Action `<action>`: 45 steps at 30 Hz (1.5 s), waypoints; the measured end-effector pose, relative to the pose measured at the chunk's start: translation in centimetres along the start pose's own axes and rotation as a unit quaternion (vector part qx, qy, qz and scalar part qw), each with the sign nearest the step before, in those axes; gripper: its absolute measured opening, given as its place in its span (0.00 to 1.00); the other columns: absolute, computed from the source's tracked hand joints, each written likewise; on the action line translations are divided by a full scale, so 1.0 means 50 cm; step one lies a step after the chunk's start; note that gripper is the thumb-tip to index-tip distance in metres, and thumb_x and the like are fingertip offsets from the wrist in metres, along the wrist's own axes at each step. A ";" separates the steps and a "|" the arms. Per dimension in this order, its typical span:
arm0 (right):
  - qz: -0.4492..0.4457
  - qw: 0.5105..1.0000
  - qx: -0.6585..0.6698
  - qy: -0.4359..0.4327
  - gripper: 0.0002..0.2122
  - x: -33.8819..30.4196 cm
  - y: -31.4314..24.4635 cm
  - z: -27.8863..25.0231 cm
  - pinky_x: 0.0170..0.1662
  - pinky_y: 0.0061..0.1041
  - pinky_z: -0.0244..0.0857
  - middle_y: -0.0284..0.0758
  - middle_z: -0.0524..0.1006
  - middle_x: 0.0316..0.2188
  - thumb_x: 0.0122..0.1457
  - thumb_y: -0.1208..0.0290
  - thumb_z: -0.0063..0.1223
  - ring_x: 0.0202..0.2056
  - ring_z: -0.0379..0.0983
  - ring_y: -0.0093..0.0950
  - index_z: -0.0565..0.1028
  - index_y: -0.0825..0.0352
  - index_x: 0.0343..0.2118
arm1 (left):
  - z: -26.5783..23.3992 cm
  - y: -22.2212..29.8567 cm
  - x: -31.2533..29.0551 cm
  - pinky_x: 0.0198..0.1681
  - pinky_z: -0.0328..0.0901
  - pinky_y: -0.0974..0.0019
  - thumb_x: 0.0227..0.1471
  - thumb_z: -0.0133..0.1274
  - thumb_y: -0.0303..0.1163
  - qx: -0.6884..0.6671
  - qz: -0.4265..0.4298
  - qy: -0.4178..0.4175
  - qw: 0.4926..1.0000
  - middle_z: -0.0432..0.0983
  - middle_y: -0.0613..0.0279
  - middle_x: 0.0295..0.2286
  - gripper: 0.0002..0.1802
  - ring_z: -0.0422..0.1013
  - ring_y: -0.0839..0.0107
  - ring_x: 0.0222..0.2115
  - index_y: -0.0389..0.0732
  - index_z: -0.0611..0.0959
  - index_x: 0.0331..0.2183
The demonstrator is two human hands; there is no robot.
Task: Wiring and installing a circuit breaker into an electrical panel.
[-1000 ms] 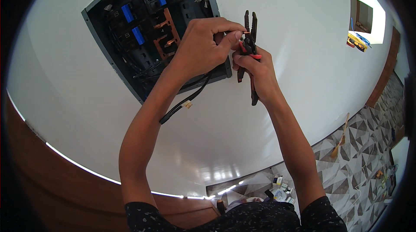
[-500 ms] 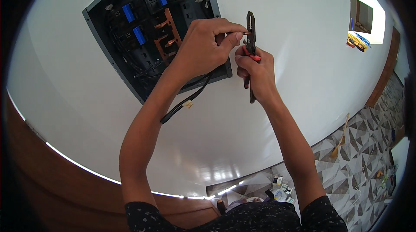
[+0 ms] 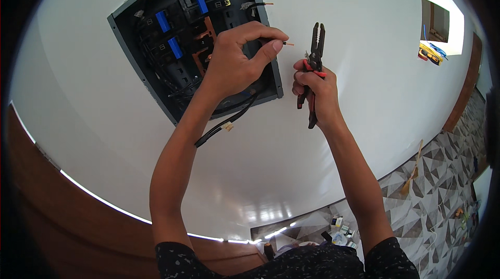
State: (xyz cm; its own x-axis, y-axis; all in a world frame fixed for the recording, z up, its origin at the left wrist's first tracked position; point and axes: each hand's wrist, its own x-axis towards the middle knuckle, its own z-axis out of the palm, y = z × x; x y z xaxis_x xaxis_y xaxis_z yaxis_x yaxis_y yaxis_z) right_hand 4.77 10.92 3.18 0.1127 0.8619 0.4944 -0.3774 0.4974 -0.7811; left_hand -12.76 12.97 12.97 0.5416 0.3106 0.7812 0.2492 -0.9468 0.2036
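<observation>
Pinching black wire (image 3: 284,43) between thumb and index finger, left hand (image 3: 237,63); remaining fingers partly hidden. Wire's bare copper tip (image 3: 291,45) points right, just past the right edge of the panel box (image 3: 278,78) as seen from the head. Where the wire runs behind the hand: can't tell. Right hand (image 3: 319,89) wrapped round the handles of black-and-red pliers (image 3: 315,60), jaws up and slightly parted, near the copper tip, not touching it. Box is on the white wall (image 3: 260,159): three blue blocks (image 3: 162,21) inside, copper bar (image 3: 210,28) partly behind left hand. Second black wire (image 3: 256,5), copper-ended, sticks out upper right. Black cables (image 3: 242,113) with cream tape (image 3: 227,127) hang out below, by left forearm.
</observation>
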 end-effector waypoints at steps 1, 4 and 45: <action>0.000 1.000 0.000 0.000 0.09 -0.001 -0.001 0.001 0.27 0.22 0.56 0.30 0.67 0.19 0.53 0.72 0.51 0.23 0.63 0.21 0.72 0.72 0.34 | -0.001 -0.001 0.000 0.44 0.68 0.70 0.57 0.57 0.32 0.000 0.000 0.000 1.000 0.81 0.59 0.35 0.11 0.76 0.72 0.37 0.38 0.86 0.39; -0.004 1.000 -0.003 0.006 0.09 0.000 -0.003 0.001 0.27 0.22 0.55 0.30 0.67 0.18 0.53 0.71 0.51 0.23 0.63 0.21 0.72 0.72 0.34 | -0.003 -0.005 -0.001 0.44 0.67 0.70 0.56 0.57 0.32 0.000 0.009 0.001 1.000 0.81 0.59 0.35 0.10 0.76 0.73 0.37 0.38 0.86 0.39; -0.031 0.988 -0.121 -0.086 0.15 0.060 -0.069 -0.020 0.30 0.21 0.57 0.30 0.70 0.23 0.53 0.66 0.54 0.28 0.66 0.20 0.76 0.72 0.39 | 0.041 0.005 0.062 0.21 0.52 0.74 0.61 0.53 0.39 0.149 0.009 0.009 0.989 0.77 0.68 0.22 0.14 0.60 0.82 0.19 0.44 0.86 0.43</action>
State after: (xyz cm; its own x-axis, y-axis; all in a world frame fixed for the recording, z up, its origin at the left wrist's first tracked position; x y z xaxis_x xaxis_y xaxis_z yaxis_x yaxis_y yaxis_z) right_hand 7.34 11.89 6.98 -0.0378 0.8093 0.5862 -0.1414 0.5764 -0.8048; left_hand -9.37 13.85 14.27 0.5339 0.2894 0.7944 0.4662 -0.8846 0.0090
